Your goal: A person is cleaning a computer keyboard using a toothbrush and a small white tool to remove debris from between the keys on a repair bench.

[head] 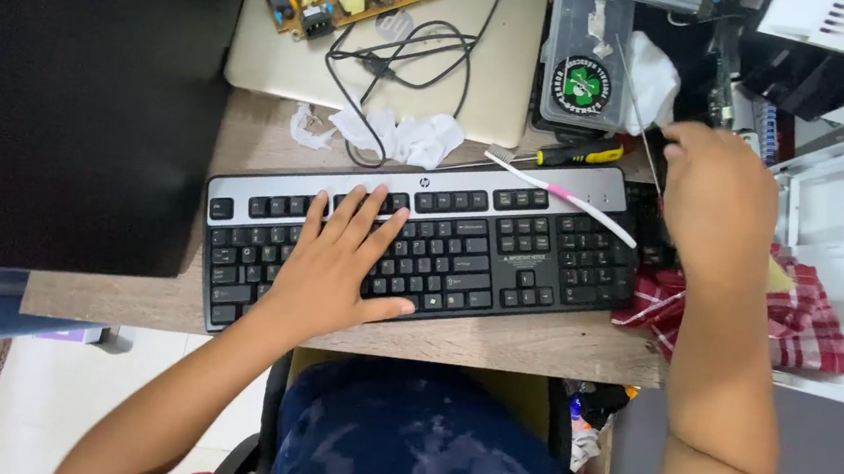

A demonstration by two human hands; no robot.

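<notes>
Left hand (339, 266) flat on black-and-silver computer keyboard (461, 245), fingers spread over left-side keys, palm down, forearm angling in from lower left. Keyboard lies across wooden desk edge. Right hand (716, 200) just beyond keyboard's right end, back toward camera, fingers curled closed around thin metal rod (638, 104); exact grip hidden. White-and-pink toothbrush (561, 193) lies across keyboard's upper right. Yellow-and-black screwdriver (574, 156) just behind keyboard. Red checked cloth (807, 322) right of keyboard, partly under right forearm.

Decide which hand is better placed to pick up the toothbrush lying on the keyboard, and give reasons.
Right. The right hand hovers beside the toothbrush handle's end, while the left hand lies flat on the keyboard keys, farther away.
</notes>
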